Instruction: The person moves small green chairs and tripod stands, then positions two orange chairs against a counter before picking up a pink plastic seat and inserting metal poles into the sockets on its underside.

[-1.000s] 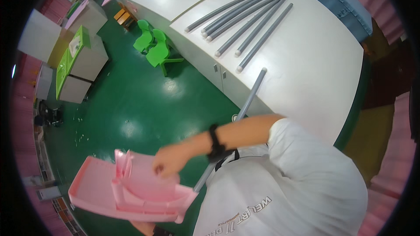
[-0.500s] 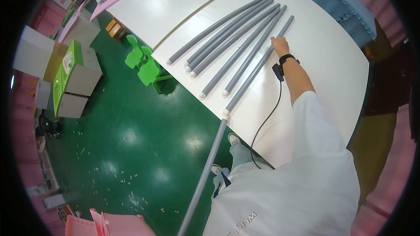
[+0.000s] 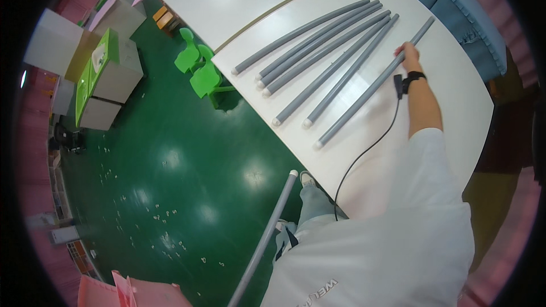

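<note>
My right hand [image 3: 408, 55] is closed around the upper part of a long grey tube [image 3: 372, 88] at the right of the row on the white table [image 3: 455, 108]. This tube has a white rounded cap [image 3: 317, 145] at its near end and lies aslant on the tabletop. To its left several similar grey tubes [image 3: 301, 37] lie side by side, white caps toward the near edge. Another grey tube [image 3: 264, 239] with a white cap slants up from the lower edge, off the table beside my leg. My left hand is out of view.
Two green chairs [image 3: 205, 79] stand by the table's left edge on the green floor [image 3: 187, 148], where small pale pieces are scattered. Pink panels [image 3: 136, 293] rise at lower left. Blue cushioned seats [image 3: 469, 25] line the far right. A black cable [image 3: 367, 153] runs from my right wrist.
My right hand has moved right with its tube, away from the others. The tube's capped end has separated from the cap of the tube beside my leg. The view has shifted slightly.
</note>
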### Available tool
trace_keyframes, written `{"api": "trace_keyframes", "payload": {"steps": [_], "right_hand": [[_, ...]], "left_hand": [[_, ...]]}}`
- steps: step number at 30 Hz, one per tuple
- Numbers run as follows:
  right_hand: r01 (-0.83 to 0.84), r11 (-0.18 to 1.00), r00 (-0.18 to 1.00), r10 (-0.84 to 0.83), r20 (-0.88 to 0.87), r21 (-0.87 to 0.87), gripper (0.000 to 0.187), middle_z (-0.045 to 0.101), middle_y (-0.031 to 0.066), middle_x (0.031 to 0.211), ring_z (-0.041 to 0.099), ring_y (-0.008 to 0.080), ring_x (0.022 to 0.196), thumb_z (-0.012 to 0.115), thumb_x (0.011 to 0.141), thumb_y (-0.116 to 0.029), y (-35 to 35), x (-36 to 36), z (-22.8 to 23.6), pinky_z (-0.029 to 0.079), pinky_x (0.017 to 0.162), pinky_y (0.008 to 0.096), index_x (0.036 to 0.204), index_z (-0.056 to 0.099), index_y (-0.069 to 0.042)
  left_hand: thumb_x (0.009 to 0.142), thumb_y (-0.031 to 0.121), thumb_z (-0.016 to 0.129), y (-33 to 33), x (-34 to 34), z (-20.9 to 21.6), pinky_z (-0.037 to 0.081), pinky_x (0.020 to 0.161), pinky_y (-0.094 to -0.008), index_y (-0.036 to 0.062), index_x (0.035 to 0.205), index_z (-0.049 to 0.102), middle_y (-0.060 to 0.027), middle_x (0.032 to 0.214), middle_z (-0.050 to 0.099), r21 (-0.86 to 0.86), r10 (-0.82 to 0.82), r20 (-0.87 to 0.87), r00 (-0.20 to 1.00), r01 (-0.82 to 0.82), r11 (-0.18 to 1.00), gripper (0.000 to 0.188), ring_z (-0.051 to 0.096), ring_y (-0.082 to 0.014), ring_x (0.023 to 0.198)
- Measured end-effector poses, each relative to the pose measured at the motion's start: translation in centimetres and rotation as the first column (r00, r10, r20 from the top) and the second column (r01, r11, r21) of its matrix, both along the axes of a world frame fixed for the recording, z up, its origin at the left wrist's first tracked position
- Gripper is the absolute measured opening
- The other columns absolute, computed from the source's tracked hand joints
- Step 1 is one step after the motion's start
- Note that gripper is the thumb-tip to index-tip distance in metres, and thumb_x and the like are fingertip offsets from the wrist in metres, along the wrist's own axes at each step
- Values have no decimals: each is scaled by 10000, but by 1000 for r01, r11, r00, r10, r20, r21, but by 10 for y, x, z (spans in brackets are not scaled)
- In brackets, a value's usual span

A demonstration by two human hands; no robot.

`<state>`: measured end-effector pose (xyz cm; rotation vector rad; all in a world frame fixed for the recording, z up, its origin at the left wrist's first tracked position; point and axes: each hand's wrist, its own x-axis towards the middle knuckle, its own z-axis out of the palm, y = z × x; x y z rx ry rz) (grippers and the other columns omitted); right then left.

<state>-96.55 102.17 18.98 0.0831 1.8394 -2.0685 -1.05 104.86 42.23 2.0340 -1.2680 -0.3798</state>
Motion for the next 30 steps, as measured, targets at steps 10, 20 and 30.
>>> {"api": "trace_keyframes", "payload": {"steps": [10,20,30], "right_hand": [[-425,869,858,299,-417,-252,542,433,20,655,411,128,541,276,959,-552,15,143,271,387,523,280,1066,473,-58],[-815,536,188,604,-774,220,498,446,-6,582,407,82,436,356,938,-556,-14,471,355,338,397,212,909,520,-87],[-386,0,-764,561,-320,922,373,469,123,540,477,278,493,529,904,-412,20,710,237,376,496,385,782,563,-61]], "left_hand": [[883,146,562,86,113,4,395,959,-350,-54,1314,353,-197,1269,456,-63,-43,-42,998,40,997,519,477,-270,1129],[877,128,577,173,219,-56,391,945,-337,-50,1287,388,-179,1263,465,-123,-292,-2,956,290,949,485,475,-254,1128],[924,156,474,199,192,-70,445,837,-305,-42,1243,457,-116,1149,548,-154,-83,-530,844,0,988,375,527,-188,1015]]}}
